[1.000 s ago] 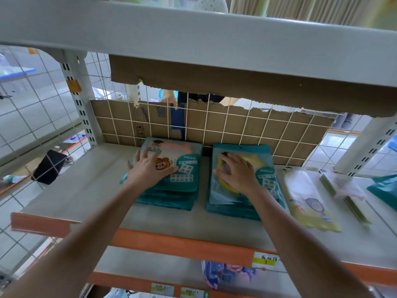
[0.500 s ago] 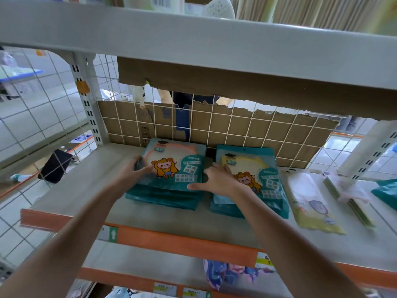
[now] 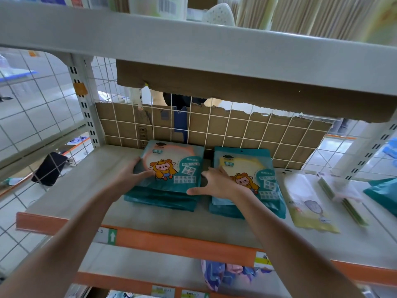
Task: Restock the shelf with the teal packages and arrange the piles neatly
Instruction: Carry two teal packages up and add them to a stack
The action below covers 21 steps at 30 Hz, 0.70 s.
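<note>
Currently: left teal pile (image 3: 171,175) and right teal pile (image 3: 268,186) lie side by side on the pale shelf board (image 3: 71,190), near its cardboard-backed wire grid (image 3: 236,130). Left hand (image 3: 131,175) grips the left teal pile's outer edge; right hand (image 3: 217,183), fingers straight, presses its inner edge. Orange front rail (image 3: 171,241).

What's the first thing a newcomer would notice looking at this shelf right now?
Two piles of teal packages with a cartoon figure, the left pile and the right pile, lie side by side at the back of the shelf. The left hand grips the left pile's edge; the right hand rests open on the right pile. Torn cardboard stands behind them.
</note>
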### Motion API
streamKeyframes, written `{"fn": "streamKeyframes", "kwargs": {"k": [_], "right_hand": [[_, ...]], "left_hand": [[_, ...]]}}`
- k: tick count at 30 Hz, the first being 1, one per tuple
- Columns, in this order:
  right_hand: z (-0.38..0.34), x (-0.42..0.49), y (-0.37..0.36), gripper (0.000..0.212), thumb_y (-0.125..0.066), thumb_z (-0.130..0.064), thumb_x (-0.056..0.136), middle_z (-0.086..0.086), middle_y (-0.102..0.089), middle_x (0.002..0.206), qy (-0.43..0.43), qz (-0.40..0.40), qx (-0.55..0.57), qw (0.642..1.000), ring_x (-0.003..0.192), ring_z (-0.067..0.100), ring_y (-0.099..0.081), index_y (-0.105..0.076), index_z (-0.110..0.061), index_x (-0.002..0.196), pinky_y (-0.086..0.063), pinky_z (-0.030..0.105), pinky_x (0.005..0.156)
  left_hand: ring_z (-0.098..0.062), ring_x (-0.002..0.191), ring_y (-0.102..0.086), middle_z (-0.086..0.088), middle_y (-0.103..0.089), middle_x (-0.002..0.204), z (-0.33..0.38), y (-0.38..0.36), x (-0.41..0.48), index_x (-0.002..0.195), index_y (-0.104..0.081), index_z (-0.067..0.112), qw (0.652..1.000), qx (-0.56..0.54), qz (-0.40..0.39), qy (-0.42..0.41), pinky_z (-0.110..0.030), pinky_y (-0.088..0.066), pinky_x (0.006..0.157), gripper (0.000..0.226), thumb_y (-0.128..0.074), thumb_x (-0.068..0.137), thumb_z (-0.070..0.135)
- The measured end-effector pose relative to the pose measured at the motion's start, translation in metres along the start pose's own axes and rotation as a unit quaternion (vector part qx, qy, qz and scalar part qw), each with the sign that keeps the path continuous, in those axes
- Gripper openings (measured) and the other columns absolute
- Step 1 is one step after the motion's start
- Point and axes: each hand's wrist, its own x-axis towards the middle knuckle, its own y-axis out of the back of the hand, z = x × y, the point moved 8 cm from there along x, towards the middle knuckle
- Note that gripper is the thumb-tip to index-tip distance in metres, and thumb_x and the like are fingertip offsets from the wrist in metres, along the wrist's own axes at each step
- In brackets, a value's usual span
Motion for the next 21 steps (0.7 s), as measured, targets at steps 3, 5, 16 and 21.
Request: {"fn": "streamKeyframes", "kwargs": {"k": [3, 5, 16, 21], "right_hand": [[-0.003, -0.001, 0.001, 0.078, -0.051, -0.069, 0.079, 0.012, -0.048, 0.131, 0.012, 0.007, -0.03, 0.999, 0.125, 0.027, -0.039, -0.047, -0.012, 0.132, -0.023, 0.036, 0.108], [-0.004, -0.001, 0.001, 0.078, -0.05, -0.07, 0.079, 0.01, -0.051, 0.124, 0.02, 0.008, -0.046, 0.999, 0.118, 0.024, -0.043, -0.047, -0.011, 0.13, -0.025, 0.035, 0.105], [-0.004, 0.0, 0.0, 0.078, -0.057, -0.069, 0.075, 0.007, -0.053, 0.122, 0.039, 0.007, -0.071, 0.997, 0.113, 0.022, -0.045, -0.046, -0.011, 0.126, -0.025, 0.035, 0.104], [-0.003, 0.002, -0.002, 0.076, -0.056, -0.071, 0.075, 0.008, -0.054, 0.118, 0.035, 0.005, -0.077, 0.996, 0.11, 0.022, -0.047, -0.048, -0.011, 0.121, -0.024, 0.038, 0.109]], "left_hand": [[-0.012, 0.08, -0.052, -0.014, -0.039, 0.138, -0.002, 0.001, 0.001, 0.147, -0.019, 0.018, 1.0, -0.005, -0.009, -0.001, -0.024, -0.046, 0.059, 0.073, -0.061, 0.087, 0.023], [-0.012, 0.082, -0.053, -0.013, -0.04, 0.136, -0.002, 0.0, 0.001, 0.147, -0.019, 0.017, 1.0, -0.009, -0.02, -0.006, -0.024, -0.046, 0.061, 0.074, -0.062, 0.087, 0.023], [-0.018, 0.112, -0.038, -0.007, -0.017, 0.146, -0.013, -0.004, -0.007, 0.148, -0.007, 0.01, 0.992, 0.048, -0.087, -0.073, -0.014, -0.053, 0.065, 0.103, -0.071, 0.07, -0.009], [-0.02, 0.113, -0.039, -0.005, -0.02, 0.142, -0.018, -0.003, -0.003, 0.148, -0.008, 0.011, 0.992, 0.015, -0.097, -0.078, -0.019, -0.055, 0.066, 0.105, -0.068, 0.067, -0.018]]}}
